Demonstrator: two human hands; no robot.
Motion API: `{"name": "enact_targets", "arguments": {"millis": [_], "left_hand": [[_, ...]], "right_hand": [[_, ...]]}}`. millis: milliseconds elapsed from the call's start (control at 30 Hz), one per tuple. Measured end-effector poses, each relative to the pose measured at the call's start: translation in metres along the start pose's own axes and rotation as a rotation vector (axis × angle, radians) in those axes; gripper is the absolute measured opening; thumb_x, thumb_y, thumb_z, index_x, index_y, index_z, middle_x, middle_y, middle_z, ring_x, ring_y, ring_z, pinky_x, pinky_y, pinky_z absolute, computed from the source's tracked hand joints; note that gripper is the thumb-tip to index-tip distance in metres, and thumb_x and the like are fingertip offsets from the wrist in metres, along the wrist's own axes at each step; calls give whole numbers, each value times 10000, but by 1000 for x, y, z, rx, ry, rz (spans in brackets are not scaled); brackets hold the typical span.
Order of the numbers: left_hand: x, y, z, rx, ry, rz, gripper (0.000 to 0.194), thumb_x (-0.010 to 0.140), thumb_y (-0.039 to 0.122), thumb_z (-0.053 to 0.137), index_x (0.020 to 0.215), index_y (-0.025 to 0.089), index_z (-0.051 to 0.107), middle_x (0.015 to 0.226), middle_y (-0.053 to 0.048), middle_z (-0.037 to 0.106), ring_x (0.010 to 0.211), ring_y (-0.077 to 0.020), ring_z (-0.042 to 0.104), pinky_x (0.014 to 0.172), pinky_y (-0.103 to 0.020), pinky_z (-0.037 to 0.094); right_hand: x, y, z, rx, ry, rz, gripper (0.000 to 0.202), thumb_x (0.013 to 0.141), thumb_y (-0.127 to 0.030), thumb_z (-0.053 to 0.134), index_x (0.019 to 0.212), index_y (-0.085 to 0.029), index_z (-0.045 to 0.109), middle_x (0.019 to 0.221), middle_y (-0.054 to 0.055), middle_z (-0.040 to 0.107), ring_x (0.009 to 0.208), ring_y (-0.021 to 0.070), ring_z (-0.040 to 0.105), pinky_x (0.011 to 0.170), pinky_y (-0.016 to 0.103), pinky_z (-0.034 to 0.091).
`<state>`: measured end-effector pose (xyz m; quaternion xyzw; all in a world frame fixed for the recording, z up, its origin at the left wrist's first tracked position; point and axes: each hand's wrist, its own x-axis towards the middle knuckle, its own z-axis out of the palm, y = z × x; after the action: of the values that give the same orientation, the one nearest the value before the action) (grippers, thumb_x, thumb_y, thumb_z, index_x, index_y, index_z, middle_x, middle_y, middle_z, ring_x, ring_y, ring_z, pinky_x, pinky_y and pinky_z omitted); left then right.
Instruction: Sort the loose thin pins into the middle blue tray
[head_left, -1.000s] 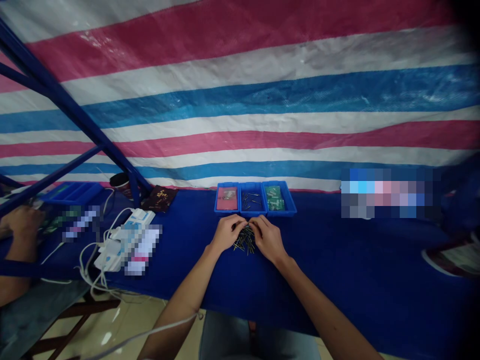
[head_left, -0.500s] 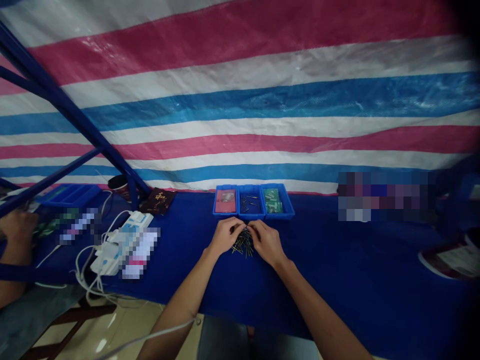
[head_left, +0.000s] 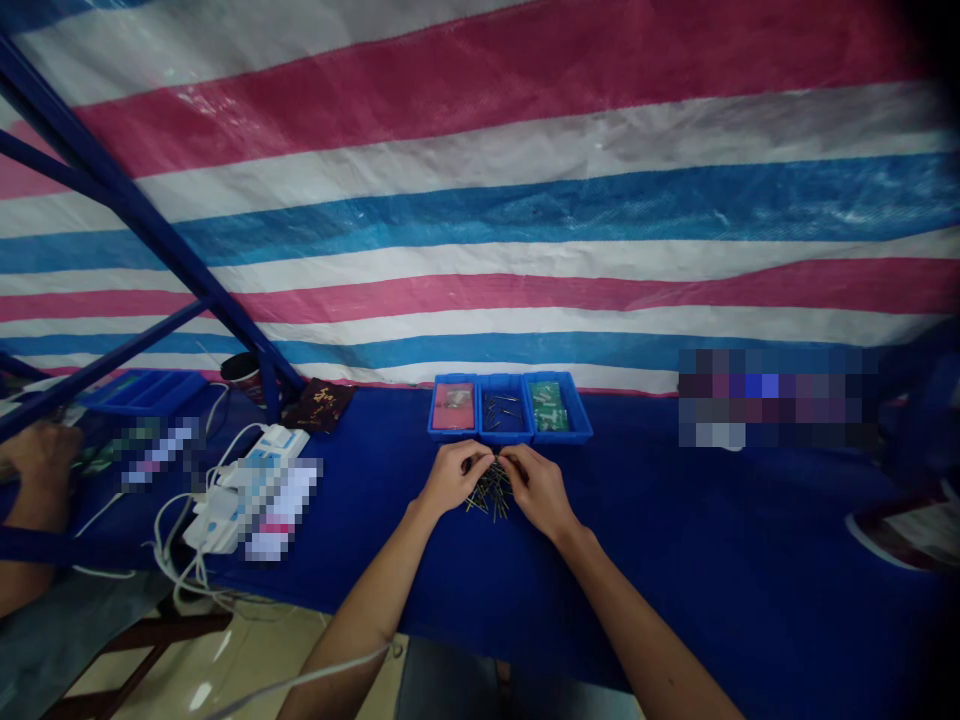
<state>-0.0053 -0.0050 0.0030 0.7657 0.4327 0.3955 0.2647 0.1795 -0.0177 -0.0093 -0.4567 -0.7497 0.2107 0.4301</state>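
On the blue tabletop lies a pile of thin, dark, stick-like pieces (head_left: pixel 491 497). Over its back edge my left hand (head_left: pixel 454 476) is closed, thumb and fingers pinched together. My right hand (head_left: pixel 537 484) is pinched just beside it, the fingertips of both nearly touching. Whatever is between the fingertips is too small to make out. Right behind my hands stands a blue tray (head_left: pixel 517 437) with three compartments: a pink item with a small bag at the left, some thin dark pieces in the middle, green and whitish packets at the right.
To the left lie a white power strip (head_left: pixel 225 510) with cables, a dark brown packet (head_left: pixel 319 404), a cup (head_left: pixel 241 370) and another blue tray (head_left: pixel 142 392). Another person's hand (head_left: pixel 41 455) is at the far left. A round container (head_left: pixel 911 530) stands at the right.
The whole view has shifted slightly. My hands remain pinched together over the back of the pile, with only a small change in the fingers.
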Motion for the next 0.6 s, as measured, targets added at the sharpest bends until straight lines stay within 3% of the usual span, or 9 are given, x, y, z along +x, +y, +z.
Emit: {"name": "enact_targets", "arguments": {"millis": [600], "left_hand": [[1, 3, 1, -14, 5, -43, 244, 932, 359, 577, 928, 149, 700, 715, -16, 638, 600, -114, 522, 580, -215, 395]], "right_hand": [[0, 3, 2, -14, 20, -39, 195, 1002, -283, 472, 1013, -237, 662, 951, 42, 646, 774, 160, 622, 690, 264, 461]]}}
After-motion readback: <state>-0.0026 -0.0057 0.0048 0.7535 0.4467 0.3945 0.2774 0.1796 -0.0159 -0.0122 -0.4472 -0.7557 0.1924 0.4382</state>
